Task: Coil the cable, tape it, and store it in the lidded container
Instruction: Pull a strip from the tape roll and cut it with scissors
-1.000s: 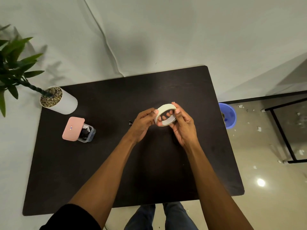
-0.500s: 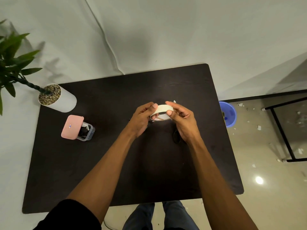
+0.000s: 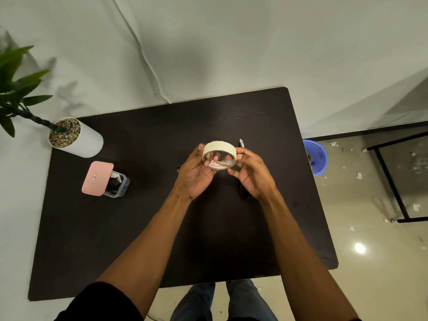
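Note:
A cream roll of masking tape (image 3: 219,149) is held above the middle of the dark table (image 3: 143,228). My left hand (image 3: 196,172) grips the roll from the left, fingers inside its core. My right hand (image 3: 251,174) touches the roll's right side with thumb and fingertips. A small clear container (image 3: 117,186) with a pink lid (image 3: 97,178) resting half over it stands at the table's left, something dark inside. A dark object with a white tip (image 3: 241,143), perhaps the cable, lies on the table behind and under my right hand; most of it is hidden.
A white cylindrical pot with pebbles (image 3: 74,139) and a green plant (image 3: 16,93) stands at the table's far-left corner. A blue bucket (image 3: 316,156) sits on the floor right of the table, and a black metal frame (image 3: 393,181) further right.
Both hands turned the tape roll and tipped it, so its open core with a printed label now faces me. The roll sits slightly higher in the hands.

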